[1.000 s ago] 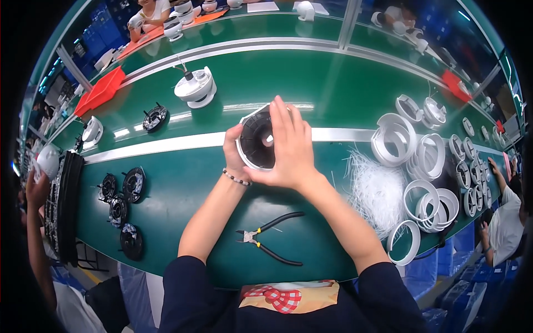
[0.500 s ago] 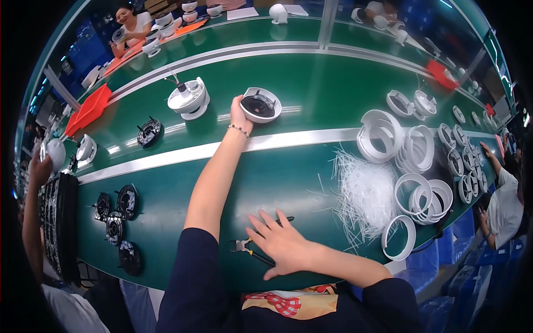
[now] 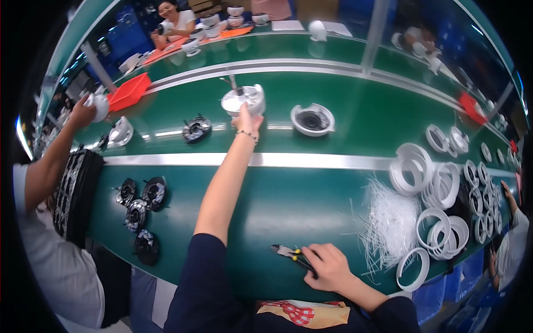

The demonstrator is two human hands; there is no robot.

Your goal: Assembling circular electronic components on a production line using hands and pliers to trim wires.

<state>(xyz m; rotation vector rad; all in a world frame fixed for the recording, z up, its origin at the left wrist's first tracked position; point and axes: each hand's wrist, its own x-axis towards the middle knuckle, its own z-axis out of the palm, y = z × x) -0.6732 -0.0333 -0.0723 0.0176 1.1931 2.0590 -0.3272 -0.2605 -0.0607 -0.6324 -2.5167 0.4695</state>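
My left hand [image 3: 248, 123] reaches out over the far strip of the green bench, its fingers closed on the near side of a round white housing [image 3: 255, 100]. Wires and a dark connector stick up from the housing's top. Close to my body, my right hand [image 3: 328, 269] is wrapped round the black-and-yellow handles of diagonal cutters [image 3: 286, 251], whose jaws point left. To the right of my left hand rests a white bowl-shaped housing [image 3: 328, 120] with a black round part inside. Left of it lies a black round part [image 3: 196, 129] with fittings.
Several black round parts [image 3: 136, 215] lie at left, beside a stack of black trays [image 3: 78, 188]. A heap of clear plastic strips [image 3: 388, 222] and white rings [image 3: 413, 269] cover the right. Co-workers sit at both sides and across; one co-worker's hand [image 3: 83, 111] holds a white part.
My left hand has let go of the bowl-shaped housing and taken hold of the wired one to its left. My right hand, previously spread over the cutters, now grips them. The view has shifted.
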